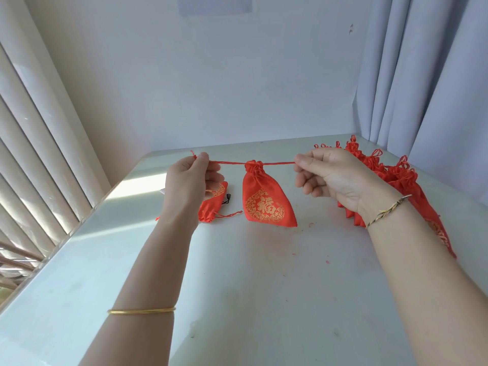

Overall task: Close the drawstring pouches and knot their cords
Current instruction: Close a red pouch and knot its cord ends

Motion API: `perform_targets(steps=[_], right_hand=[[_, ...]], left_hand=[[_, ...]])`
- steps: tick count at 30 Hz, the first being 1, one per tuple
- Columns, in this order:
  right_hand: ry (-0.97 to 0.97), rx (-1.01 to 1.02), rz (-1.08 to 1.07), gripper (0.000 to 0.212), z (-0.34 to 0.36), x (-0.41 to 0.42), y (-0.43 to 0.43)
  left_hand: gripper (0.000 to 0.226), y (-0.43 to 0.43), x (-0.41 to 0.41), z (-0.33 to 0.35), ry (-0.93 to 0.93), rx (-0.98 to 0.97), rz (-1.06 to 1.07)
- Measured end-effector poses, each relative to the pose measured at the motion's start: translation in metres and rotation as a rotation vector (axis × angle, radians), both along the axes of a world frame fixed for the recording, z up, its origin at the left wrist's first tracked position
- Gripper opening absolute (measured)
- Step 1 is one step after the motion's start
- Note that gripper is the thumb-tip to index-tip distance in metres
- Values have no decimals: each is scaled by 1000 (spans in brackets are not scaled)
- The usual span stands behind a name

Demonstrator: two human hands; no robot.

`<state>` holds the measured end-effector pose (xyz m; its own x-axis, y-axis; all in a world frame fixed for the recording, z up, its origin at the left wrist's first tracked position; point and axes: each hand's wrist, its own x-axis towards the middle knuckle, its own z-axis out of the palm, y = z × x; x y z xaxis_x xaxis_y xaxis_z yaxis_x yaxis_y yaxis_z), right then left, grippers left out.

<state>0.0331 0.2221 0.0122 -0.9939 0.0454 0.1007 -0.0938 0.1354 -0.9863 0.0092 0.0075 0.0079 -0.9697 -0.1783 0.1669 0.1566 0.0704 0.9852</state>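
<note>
Bangle point(141, 310) nearest, this side of pouch point(266, 202); L hand point(190, 178) & R hand point(332, 178), fingers clamped on cord point(229, 163) ends either side of it, hold cord taut, prob. to cinch neck before knotting.

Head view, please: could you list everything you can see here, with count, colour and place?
table: one, pale, under everything
cord: one, red, stretched level, pinched at both ends
held pouch: one, red with gold print, hanging from the cord, mouth gathered
lying pouch: one, red and gold, on the table, left of the held pouch
pouch pile: several, red, on the table at right
blinds: cream, far left
curtain: pale blue-grey, right
left hand: pinches the cord; gold bangle on forearm
right hand: pinches the cord; thin bracelet at wrist
</note>
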Motion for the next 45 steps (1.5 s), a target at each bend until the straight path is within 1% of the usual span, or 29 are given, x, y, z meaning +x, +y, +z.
perform_targets(steps=[3,6,8,10,12,13,15,18,22,24,25,26,28,30,31,33,35,37,39,40,41,43,45], right_hand=[[18,-27,-94,24,-3,-5,3],[59,64,-217,26,-8,-9,3],[123,168,-311,27,-11,-12,1],[173,235,-369,28,-8,-12,-2],[185,230,-344,27,-2,-10,-5],[184,195,-314,26,2,-8,-8],[191,89,-253,25,9,-4,-14],[207,-13,-194,25,14,-1,-21],[184,65,-227,28,6,-5,-20],[181,82,-245,29,0,-6,-24],[198,87,-259,28,-2,-7,-26],[224,85,-269,27,-1,-6,-29],[281,51,-250,24,6,-1,-34],[334,11,-173,23,17,7,-41],[355,4,-133,23,20,10,-46],[372,5,-73,24,25,16,-54],[353,-27,-30,25,25,18,-59],[293,-137,6,33,24,17,-60],[198,-264,28,45,24,15,-57],[153,-303,39,46,24,14,-57],[121,-315,54,40,24,14,-57],[103,-242,72,27,22,14,-58],[136,-121,65,26,20,14,-59]], left_hand=[[35,-2,-2,-1,5,16,73],[33,-1,-2,-3,34,40,121],[33,0,-2,-2,53,63,78],[35,0,-2,4,91,179,-59],[36,-1,0,11,149,340,-250],[36,-1,3,14,172,395,-336],[35,4,8,17,199,421,-431],[34,12,11,18,190,442,-431],[35,10,10,18,127,521,-389],[35,10,11,17,104,487,-368],[35,10,11,16,97,430,-359],[34,10,11,15,92,340,-356],[29,11,13,14,89,101,-368],[17,11,17,15,104,-140,-402],[10,12,19,16,115,-224,-432],[6,15,23,19,150,-316,-479],[10,17,24,20,190,-378,-453],[16,18,23,20,199,-385,-419],[19,18,23,19,181,-313,-431],[20,17,22,18,174,-271,-444],[22,17,22,18,166,-232,-456],[23,17,21,17,154,-170,-469],[24,16,20,17,142,-118,-450]])
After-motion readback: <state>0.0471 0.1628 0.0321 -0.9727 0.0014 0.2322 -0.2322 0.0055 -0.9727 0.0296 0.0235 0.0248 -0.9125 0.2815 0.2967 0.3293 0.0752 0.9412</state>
